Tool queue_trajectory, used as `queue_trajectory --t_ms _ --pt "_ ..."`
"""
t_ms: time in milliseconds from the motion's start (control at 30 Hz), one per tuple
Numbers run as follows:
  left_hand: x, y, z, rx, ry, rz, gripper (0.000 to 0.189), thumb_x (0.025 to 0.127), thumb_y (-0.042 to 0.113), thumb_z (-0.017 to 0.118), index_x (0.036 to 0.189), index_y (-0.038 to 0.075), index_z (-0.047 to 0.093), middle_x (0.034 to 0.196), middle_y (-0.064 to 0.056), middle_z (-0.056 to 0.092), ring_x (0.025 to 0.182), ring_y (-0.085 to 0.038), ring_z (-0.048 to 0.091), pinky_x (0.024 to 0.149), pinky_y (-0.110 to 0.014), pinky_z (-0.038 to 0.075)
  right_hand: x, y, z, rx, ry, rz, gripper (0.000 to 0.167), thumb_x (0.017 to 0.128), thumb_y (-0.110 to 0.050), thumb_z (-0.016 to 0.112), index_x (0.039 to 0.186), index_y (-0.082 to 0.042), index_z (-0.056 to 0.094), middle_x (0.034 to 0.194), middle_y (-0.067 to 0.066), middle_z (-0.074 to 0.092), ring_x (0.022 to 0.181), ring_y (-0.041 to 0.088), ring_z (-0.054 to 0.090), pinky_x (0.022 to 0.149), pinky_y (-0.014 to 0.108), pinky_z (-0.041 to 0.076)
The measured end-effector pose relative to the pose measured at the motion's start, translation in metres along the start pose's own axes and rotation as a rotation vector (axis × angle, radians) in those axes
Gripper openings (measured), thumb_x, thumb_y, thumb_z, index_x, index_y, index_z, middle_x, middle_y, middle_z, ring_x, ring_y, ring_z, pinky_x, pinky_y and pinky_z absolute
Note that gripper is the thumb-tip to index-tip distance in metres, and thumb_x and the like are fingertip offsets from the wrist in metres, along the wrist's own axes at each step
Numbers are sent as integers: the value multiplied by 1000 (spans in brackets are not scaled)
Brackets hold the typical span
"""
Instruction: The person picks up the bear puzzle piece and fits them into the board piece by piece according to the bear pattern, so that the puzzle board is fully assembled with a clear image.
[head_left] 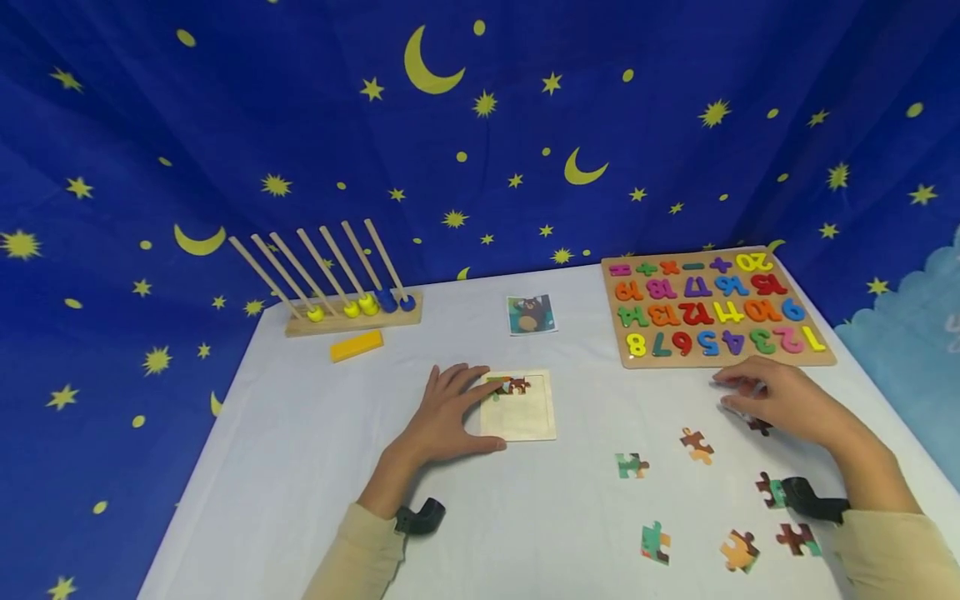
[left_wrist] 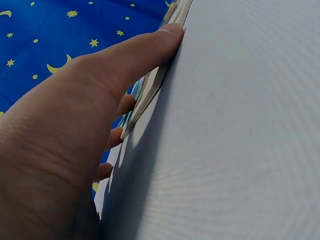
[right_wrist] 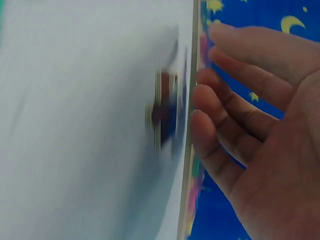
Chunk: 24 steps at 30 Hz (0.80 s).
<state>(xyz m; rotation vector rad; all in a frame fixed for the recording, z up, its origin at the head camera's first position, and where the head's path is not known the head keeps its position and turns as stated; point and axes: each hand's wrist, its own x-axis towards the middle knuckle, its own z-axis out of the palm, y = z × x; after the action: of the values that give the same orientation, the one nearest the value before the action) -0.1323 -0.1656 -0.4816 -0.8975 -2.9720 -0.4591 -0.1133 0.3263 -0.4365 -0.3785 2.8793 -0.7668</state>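
My left hand point(head_left: 442, 421) rests at the left side of a small square wooden puzzle tray point(head_left: 528, 423), fingers spread, index fingertip touching the joined puzzle pieces point(head_left: 517, 386) along its top. In the left wrist view the thumb point(left_wrist: 150, 47) lies against the tray's edge. My right hand point(head_left: 791, 400) hovers at the right, fingers loosely bent with nothing between them. Partly hidden beneath it is a dark brown puzzle piece point(head_left: 759, 426), blurred in the right wrist view. More loose pieces lie nearby, including a brown-orange piece point(head_left: 697, 446) and a green piece point(head_left: 632, 466).
A bear picture card point(head_left: 532, 315) lies beyond the tray. Back left stands a wooden peg rack point(head_left: 352, 320) with yellow and blue beads, a yellow block point(head_left: 357, 346) before it. A number board point(head_left: 615, 287) lies back right. Behind hangs a blue star-patterned cloth point(head_left: 510, 50).
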Motion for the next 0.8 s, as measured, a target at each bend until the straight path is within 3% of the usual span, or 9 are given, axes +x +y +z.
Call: queue_trajectory --t_ms 267,667,800 --pt "0 0 2 -1 -2 7 92 69 85 53 146 36 41 156 9 25 142 -25 17 111 -60 2 -18 14 -6 23 -137 38 47 76 -25 82 118 -9 66 100 3 56 87 18 49 70 25 47" --pt "-1 -1 3 -12 -1 12 92 69 85 53 147 38 39 156 9 26 142 -24 16 111 -59 1 -25 22 -8 19 -180 59 51 75 -21 83 120 -7 64 110 7 56 96 21 53 75 25 51" --pt "0 -2 2 -4 -5 9 92 69 85 52 147 38 40 156 9 25 143 -23 15 111 -59 1 -26 22 -9 11 -181 63 50 75 -20 82 119 -7 63 101 3 55 89 17 51 70 23 49"
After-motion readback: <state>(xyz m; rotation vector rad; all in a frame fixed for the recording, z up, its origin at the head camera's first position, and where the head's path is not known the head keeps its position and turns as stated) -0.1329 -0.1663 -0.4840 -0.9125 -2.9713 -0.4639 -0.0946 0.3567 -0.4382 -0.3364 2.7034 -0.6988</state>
